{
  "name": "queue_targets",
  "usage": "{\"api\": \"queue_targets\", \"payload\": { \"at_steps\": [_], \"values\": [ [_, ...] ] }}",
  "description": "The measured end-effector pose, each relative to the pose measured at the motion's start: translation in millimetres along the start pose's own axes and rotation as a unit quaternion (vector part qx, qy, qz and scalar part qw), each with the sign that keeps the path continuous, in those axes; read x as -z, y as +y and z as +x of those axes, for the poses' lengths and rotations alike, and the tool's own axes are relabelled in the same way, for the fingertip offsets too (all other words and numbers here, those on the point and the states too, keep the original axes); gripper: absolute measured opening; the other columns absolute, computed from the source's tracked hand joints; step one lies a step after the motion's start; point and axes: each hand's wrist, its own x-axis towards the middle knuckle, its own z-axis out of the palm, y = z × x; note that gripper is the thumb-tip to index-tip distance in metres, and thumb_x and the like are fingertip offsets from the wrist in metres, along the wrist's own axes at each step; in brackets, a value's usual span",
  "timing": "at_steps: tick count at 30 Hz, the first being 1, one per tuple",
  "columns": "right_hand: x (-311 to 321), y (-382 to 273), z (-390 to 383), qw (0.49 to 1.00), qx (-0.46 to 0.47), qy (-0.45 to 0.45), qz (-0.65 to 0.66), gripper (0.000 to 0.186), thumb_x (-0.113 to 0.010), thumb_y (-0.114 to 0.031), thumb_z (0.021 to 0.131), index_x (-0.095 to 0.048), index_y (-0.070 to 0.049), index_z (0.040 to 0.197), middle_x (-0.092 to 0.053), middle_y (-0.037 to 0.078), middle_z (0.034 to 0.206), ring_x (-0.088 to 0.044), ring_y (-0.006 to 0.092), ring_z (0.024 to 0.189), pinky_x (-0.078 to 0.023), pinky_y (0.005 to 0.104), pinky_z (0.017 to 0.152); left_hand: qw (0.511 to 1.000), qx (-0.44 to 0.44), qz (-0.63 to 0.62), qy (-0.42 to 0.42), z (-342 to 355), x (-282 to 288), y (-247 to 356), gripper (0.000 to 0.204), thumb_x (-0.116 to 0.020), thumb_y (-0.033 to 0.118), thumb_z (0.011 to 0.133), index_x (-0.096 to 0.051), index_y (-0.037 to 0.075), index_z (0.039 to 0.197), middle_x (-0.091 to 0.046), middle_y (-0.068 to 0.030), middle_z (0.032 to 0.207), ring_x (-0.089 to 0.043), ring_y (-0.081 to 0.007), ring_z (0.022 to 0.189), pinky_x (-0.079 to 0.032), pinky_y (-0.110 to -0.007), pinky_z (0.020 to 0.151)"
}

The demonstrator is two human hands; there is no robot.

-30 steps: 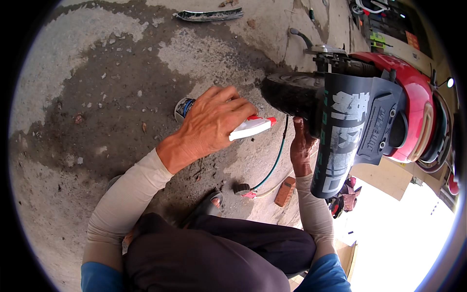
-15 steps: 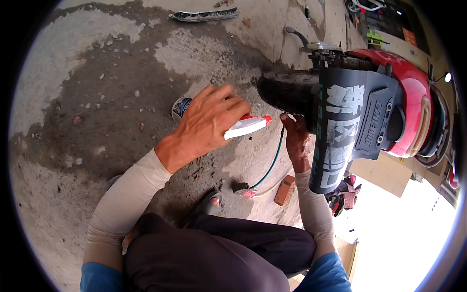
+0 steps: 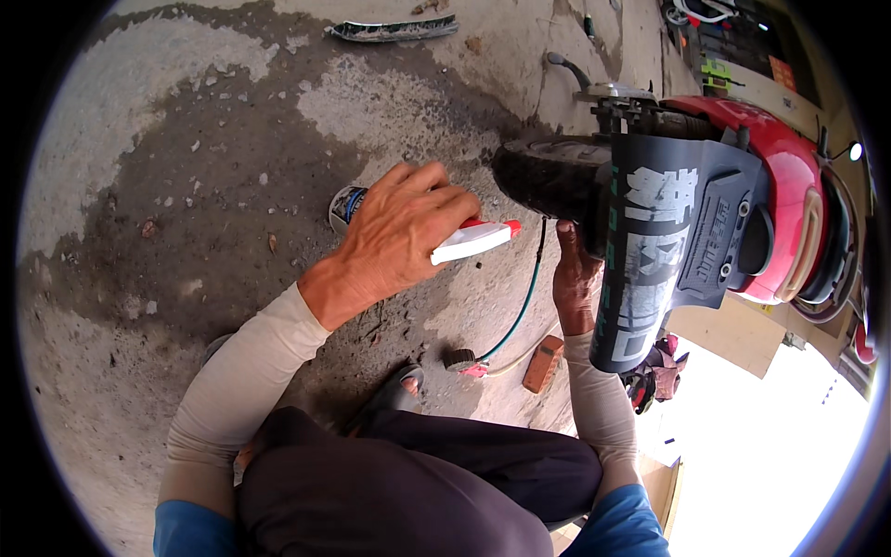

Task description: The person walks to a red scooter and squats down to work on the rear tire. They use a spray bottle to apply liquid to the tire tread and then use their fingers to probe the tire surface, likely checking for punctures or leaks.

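Observation:
My left hand (image 3: pixel 408 218) is closed round a spray bottle, held tilted over the ground. Its white trigger head (image 3: pixel 473 244) with a red nozzle points right toward the wheel, while the labelled bottom shows past my knuckles. My right hand (image 3: pixel 577 274) is up against the lower side of the black tire (image 3: pixel 548 172). Only its thumb shows plainly; the other fingers are hidden by the wheel and mudguard. A thin teal hose (image 3: pixel 529 302) runs from beside that thumb down to a round gauge (image 3: pixel 459 358) with a red part, lying on the ground.
A red scooter (image 3: pixel 715 121) appears sideways at the right, its dark mudflap (image 3: pixel 645 251) close above my right forearm. An orange-brown brick (image 3: pixel 543 364) lies by the gauge. A dark curved strip (image 3: pixel 394 30) lies on the stained concrete at the far side.
My right thumb has shifted slightly right, away from the hose end and closer in under the wheel. My left hand and the spray bottle have barely moved.

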Motion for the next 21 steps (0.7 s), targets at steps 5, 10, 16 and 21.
{"api": "queue_targets", "payload": {
  "at_steps": [5, 10, 16, 21],
  "values": [
    [-4, -10, 10, 0.987, -0.014, -0.051, 0.154, 0.069, -0.074, -0.043, 0.102, -0.049, -0.006, 0.155, -0.046, 0.019, 0.161, -0.047, 0.0353, 0.141, -0.03, 0.0481, 0.122, 0.998, -0.032, -0.001, 0.052, 5, -7, -2, 0.026, -0.085, 0.016, 0.081, -0.071, 0.007, 0.102, -0.072, -0.0035, 0.097, -0.063, -0.0235, 0.098, -0.047, -0.039, 0.083],
    [-3, -23, 11, 0.973, -0.077, -0.107, 0.19, 0.065, -0.076, -0.046, 0.1, -0.056, -0.009, 0.149, -0.055, 0.015, 0.155, -0.056, 0.0335, 0.135, -0.04, 0.045, 0.115, 1.0, 0.007, 0.005, -0.002, 5, 3, 1, 0.027, -0.084, 0.016, 0.081, -0.071, 0.008, 0.103, -0.071, -0.0046, 0.097, -0.063, -0.0245, 0.098, -0.048, -0.04, 0.086],
    [-12, -13, -2, 0.893, -0.178, -0.074, 0.406, 0.06, -0.082, -0.041, 0.096, -0.062, -0.009, 0.143, -0.064, 0.014, 0.144, -0.063, 0.0311, 0.122, -0.049, 0.0427, 0.103, 1.0, -0.012, -0.001, 0.022, 3, -1, 0, 0.024, -0.078, 0.028, 0.09, -0.072, 0.009, 0.101, -0.073, -0.0033, 0.092, -0.06, -0.0216, 0.094, -0.045, -0.037, 0.083],
    [6, -17, 3, 0.951, -0.103, -0.02, 0.292, 0.063, -0.077, -0.04, 0.101, -0.055, -0.007, 0.149, -0.06, 0.016, 0.148, -0.058, 0.0311, 0.131, -0.044, 0.0433, 0.11, 0.999, -0.018, 0.008, 0.029, 4, -2, -1, 0.023, -0.081, 0.022, 0.086, -0.072, 0.009, 0.102, -0.072, -0.0032, 0.095, -0.061, -0.0225, 0.097, -0.046, -0.038, 0.086]
  ]
}}
